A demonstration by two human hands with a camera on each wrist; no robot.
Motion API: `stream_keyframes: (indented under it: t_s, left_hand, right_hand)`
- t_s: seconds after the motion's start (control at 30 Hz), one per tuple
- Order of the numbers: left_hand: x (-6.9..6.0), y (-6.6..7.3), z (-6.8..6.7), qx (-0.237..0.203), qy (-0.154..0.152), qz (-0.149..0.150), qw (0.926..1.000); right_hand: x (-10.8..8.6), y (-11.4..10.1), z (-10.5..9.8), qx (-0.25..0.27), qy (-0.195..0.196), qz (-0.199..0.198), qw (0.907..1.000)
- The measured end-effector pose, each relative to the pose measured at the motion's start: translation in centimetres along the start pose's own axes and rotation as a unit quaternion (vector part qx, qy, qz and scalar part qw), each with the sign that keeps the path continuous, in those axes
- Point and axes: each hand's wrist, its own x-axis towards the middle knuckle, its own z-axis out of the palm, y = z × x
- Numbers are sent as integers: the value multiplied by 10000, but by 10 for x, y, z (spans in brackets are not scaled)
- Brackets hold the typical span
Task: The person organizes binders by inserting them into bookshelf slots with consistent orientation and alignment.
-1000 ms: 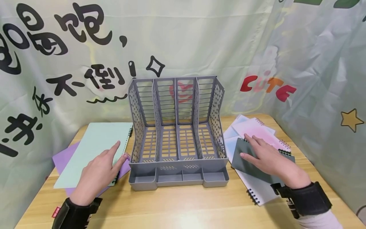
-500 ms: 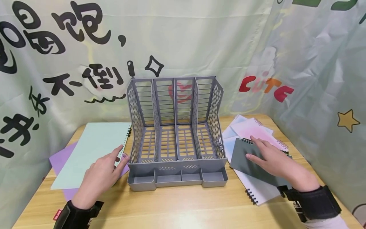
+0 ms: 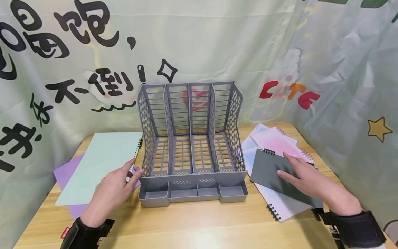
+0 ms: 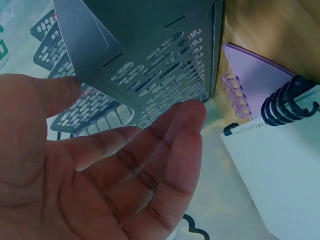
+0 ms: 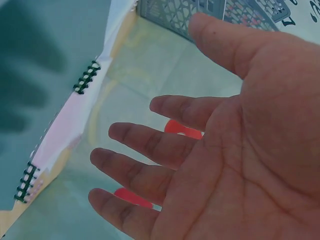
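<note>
1. The desk (image 3: 192, 223) has a pale wood-grain top, and its far right corner is rounded.
2. A gray organizer (image 3: 194, 177) stands upright about midway between the left and right edges, its low front trays facing the near edge.
3. By the left edge lies a purple notebook (image 3: 66, 169), partly under a mint notebook (image 3: 96, 166) that reaches toward the far left corner.
4. Toward the right edge, notebooks overlap: a pink notebook (image 3: 272, 139) near the far right corner, a white notebook (image 3: 281, 205) nearer the front, a dark gray notebook (image 3: 267, 171) on top.
</note>
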Motion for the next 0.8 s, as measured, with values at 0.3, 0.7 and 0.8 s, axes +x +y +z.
stream_keyframes:
  t_s: [0.3, 0.7, 0.8]
  left_hand:
    - [0, 1, 5, -66, -30, -30, 10000]
    - [3, 1, 15, -416, 51, 0, 9991]
    - [2, 2, 16, -601, 4, -9, 9982]
  right_hand:
    - [-13, 22, 0, 39, -71, 212, 9997]
    - [-38, 52, 3, -216, 9, 472, 9987]
    - [-43, 59, 3, -284, -35, 628, 9976]
